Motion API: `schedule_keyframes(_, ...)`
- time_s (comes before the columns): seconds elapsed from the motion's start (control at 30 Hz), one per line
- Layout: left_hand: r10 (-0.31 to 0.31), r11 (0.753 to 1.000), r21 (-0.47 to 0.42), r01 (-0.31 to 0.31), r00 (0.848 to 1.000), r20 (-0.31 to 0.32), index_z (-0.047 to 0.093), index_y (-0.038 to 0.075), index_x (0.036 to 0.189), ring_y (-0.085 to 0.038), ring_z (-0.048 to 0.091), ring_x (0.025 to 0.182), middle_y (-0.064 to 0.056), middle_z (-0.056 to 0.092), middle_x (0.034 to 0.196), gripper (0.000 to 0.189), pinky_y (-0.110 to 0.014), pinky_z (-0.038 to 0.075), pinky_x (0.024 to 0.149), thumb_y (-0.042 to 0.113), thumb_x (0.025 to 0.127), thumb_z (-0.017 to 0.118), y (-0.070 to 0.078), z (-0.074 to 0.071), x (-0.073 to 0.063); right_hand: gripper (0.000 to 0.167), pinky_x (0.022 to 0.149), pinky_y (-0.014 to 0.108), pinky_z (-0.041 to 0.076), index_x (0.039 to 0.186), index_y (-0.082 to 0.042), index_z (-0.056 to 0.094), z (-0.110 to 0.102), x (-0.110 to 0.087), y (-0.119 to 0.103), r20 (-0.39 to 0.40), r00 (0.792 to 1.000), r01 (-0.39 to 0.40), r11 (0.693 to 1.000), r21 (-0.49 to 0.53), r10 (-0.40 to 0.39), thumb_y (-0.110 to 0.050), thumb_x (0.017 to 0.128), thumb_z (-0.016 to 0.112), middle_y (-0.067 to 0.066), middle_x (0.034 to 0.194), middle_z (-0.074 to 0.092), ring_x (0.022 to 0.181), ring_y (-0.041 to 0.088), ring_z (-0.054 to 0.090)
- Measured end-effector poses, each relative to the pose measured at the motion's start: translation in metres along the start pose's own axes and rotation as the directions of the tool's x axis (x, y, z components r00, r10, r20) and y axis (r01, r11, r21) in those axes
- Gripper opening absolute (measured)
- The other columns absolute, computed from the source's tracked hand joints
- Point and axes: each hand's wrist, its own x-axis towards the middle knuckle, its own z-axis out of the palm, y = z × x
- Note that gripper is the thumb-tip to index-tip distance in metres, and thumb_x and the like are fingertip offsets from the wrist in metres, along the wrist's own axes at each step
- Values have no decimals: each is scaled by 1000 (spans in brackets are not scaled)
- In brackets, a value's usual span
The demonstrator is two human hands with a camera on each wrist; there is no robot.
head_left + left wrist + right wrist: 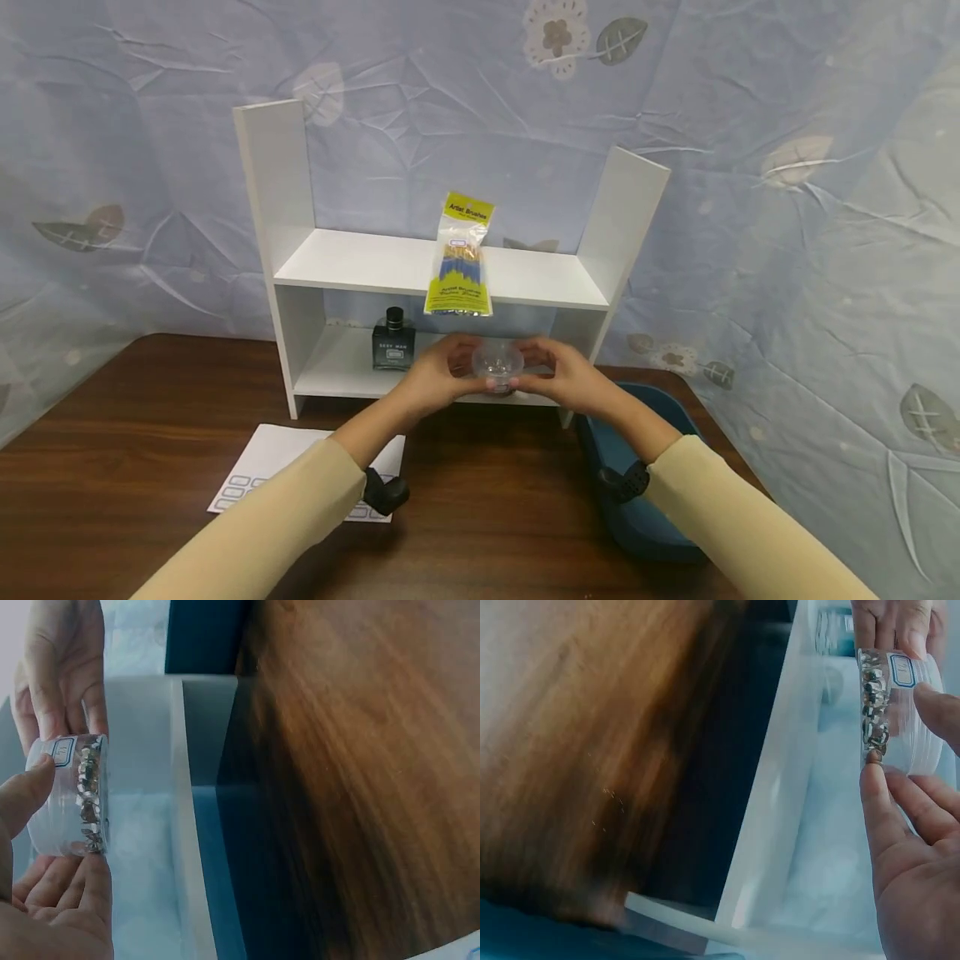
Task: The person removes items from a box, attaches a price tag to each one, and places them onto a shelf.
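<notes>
Both hands hold a small clear round plastic jar [498, 360] between them, just in front of the shelf's lower board. Fingers and thumb of my left hand [433, 377] grip one side of it; those of my right hand [567, 377] grip the opposite side. In the left wrist view the jar [69, 796] has a whitish lid end, a blue-bordered label and a layer of small shiny metal pieces. The right wrist view shows the same pieces along the jar [896, 712], with my right fingertips against its side.
A white two-tier shelf [360, 255] stands at the back. Its upper board carries a packet of artist brushes [459, 258], its lower one a dark perfume bottle [393, 342]. A blue bin [652, 533] is at the right, a printed white sheet [277, 450] at the left, both on the wooden table [495, 517].
</notes>
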Motion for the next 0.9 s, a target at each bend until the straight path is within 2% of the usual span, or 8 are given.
schedule_keyframes(0.2, -11, 999, -41, 11, 1000, 7, 49, 4, 148, -37, 51, 148, -19, 57, 153, 65, -49, 45, 122, 11, 91, 81, -5, 6, 14, 56, 110, 54, 53, 147, -2, 52, -4, 11, 11, 2, 1000, -2, 1000, 11, 2, -20, 99, 74, 21, 146, 61, 137, 39, 60)
schedule_keyframes(0.43, -43, 997, -68, 43, 999, 0, 47, 4, 150, -38, 50, 147, -19, 55, 155, 67, -50, 46, 120, 13, 93, 80, -13, 11, 26, 59, 113, 55, 51, 150, -8, 51, -4, 20, 20, -12, 995, -103, 994, 17, 104, -27, 99, 73, 17, 151, 58, 142, 37, 55)
schedule_keyframes(0.63, -44, 997, -68, 44, 999, -5, 46, 4, 150, -39, 48, 149, -19, 52, 157, 66, -50, 43, 123, 13, 94, 79, -19, 14, 36, 60, 115, 54, 49, 149, -8, 51, -2, 28, 26, -42, 986, -162, 986, 35, 163, -28, 98, 75, 17, 150, 59, 142, 35, 56)
schedule_keyframes(0.9, -42, 997, -71, 42, 999, -1, 43, 3, 150, -40, 46, 150, -20, 51, 158, 63, -50, 41, 125, 10, 96, 75, -24, 19, 43, 57, 117, 55, 48, 150, -3, 49, 1, 32, 30, -38, 990, -135, 989, 57, 138, -21, 100, 72, 20, 153, 56, 145, 39, 53)
